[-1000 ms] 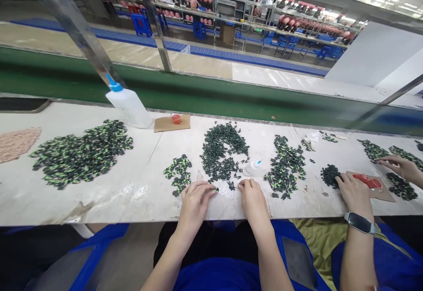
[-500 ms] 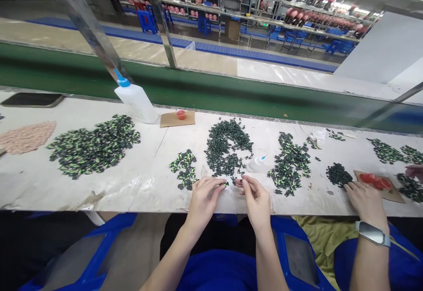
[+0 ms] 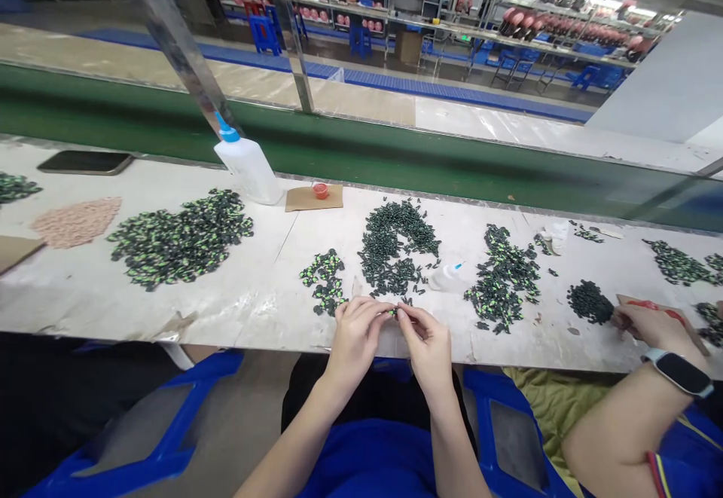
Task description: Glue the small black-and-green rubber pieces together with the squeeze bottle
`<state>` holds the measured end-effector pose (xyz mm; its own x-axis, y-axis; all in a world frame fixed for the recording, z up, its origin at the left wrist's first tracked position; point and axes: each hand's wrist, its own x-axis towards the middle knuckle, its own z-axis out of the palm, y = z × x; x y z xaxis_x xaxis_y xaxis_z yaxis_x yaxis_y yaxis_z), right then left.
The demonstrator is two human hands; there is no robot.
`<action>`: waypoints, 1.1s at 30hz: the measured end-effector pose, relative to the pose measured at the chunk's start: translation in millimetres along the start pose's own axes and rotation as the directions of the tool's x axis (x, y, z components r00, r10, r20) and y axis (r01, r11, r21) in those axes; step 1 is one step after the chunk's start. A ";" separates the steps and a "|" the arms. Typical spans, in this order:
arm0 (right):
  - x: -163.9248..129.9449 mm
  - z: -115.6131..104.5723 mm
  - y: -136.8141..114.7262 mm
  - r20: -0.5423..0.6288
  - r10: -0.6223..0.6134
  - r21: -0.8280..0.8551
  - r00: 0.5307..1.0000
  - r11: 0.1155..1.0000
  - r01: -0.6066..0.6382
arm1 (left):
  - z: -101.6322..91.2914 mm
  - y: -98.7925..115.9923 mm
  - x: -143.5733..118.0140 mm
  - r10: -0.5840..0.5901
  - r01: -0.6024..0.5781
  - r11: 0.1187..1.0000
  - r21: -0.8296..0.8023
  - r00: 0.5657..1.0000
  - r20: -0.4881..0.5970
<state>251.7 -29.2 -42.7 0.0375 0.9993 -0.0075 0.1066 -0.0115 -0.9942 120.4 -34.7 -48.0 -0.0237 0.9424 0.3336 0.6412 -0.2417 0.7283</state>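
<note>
My left hand (image 3: 357,340) and my right hand (image 3: 428,344) meet at the near edge of the white table (image 3: 242,302), fingertips pinched together on a small dark green piece (image 3: 394,311). Just beyond them lies a heap of dark green pieces (image 3: 395,245). A small pile of green-and-black pieces (image 3: 323,279) sits to the left of my hands. A small glue bottle with a blue tip (image 3: 446,276) lies to the right of the heap, with another green-and-black pile (image 3: 502,279) past it.
A large white bottle with a blue cap (image 3: 248,166) and a cardboard square with a red cap (image 3: 314,197) stand at the back. A big green-and-black pile (image 3: 181,238), pink pieces (image 3: 76,221) and a phone (image 3: 84,162) lie left. A co-worker's hand with a watch (image 3: 655,332) works at right.
My two hands lifted off the table and came together, pinching a small piece between them. The view shifted left. The co-worker's hand moved right over the cardboard.
</note>
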 end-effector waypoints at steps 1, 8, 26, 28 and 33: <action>0.1 0.4 0.3 0.003 0.004 0.018 1.000 1.000 -0.004 | 0.1 -0.7 -0.1 -0.002 0.002 1.000 -0.006 1.000 -0.003; 1.1 4.0 7.8 -0.039 0.059 0.192 0.997 0.980 -0.051 | -3.8 -1.5 1.2 0.045 -0.045 0.999 -0.010 0.999 0.012; 9.4 -4.6 17.4 0.048 -0.027 0.377 0.998 0.926 0.007 | -12.4 9.7 2.0 0.319 -0.316 0.946 0.076 0.947 -0.038; 8.8 -5.9 17.0 0.028 -0.071 0.306 0.997 0.950 0.059 | -11.6 8.7 1.3 0.232 -0.232 0.973 0.007 0.973 -0.012; 7.0 -11.7 11.2 0.016 -0.246 0.059 0.969 0.968 0.245 | -10.0 8.7 0.8 -0.053 0.068 0.973 -0.221 0.996 0.071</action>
<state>264.8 -22.7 -52.5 -0.0053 0.9719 0.2355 0.0539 0.2354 -0.9704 118.3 -38.3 -35.4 -0.0036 0.9680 0.2510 0.4529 -0.2222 0.8634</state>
